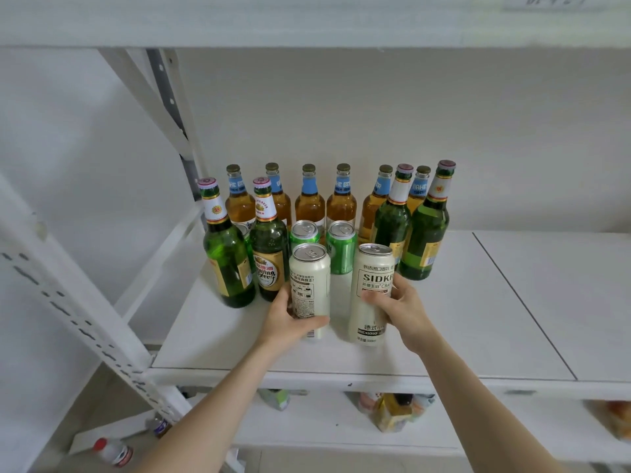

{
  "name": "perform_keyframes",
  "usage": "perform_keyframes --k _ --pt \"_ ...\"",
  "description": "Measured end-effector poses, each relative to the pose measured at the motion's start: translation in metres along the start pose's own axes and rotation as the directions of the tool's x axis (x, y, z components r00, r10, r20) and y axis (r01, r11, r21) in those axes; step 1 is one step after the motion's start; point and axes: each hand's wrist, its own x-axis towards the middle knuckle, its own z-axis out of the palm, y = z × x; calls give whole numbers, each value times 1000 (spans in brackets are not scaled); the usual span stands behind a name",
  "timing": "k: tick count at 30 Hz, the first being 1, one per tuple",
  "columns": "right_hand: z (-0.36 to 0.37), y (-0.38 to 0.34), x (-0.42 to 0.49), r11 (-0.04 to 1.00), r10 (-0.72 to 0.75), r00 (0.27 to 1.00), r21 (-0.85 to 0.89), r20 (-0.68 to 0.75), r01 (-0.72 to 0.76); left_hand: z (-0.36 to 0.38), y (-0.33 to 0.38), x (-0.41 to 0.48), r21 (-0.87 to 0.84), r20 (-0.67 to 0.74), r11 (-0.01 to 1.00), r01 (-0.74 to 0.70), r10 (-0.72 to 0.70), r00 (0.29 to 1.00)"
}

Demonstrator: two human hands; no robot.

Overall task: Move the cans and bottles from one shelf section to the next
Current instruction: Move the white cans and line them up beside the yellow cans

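Two tall cream cans stand at the front of the white shelf [444,336]. My left hand [290,322] grips the left cream can [310,278] low on its side. My right hand [397,308] grips the right cream can [370,285], the one marked SIDKR. Behind them stand two green cans [341,247]. Green glass bottles [227,254] flank the cans on both sides, and a row of amber bottles [310,203] with blue neck labels lines the back.
A seam [526,302] divides this shelf board from the bare board to its right. A slanted white upright [68,302] runs down the left. Snack packets [392,414] lie on the lower shelf, and a small red-capped bottle [112,452] lies at bottom left.
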Motion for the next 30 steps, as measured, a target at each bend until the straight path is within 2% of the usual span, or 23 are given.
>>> perform_keyframes --k 8,17,24,30 --pt "21 -8 -48 992 109 989 67 -104 -103 -27 -1 -58 7 108 998 64 -64 992" --pt "34 -17 -100 995 90 980 59 -178 -81 -39 3 -98 16 140 998 57 -58 988" --pt "0 -25 -126 997 72 972 40 -225 -64 -17 26 -113 38 179 999 31 -37 983" --pt "-50 -37 -147 999 39 972 28 -231 -34 33 45 -132 44 201 999 8 -17 979"
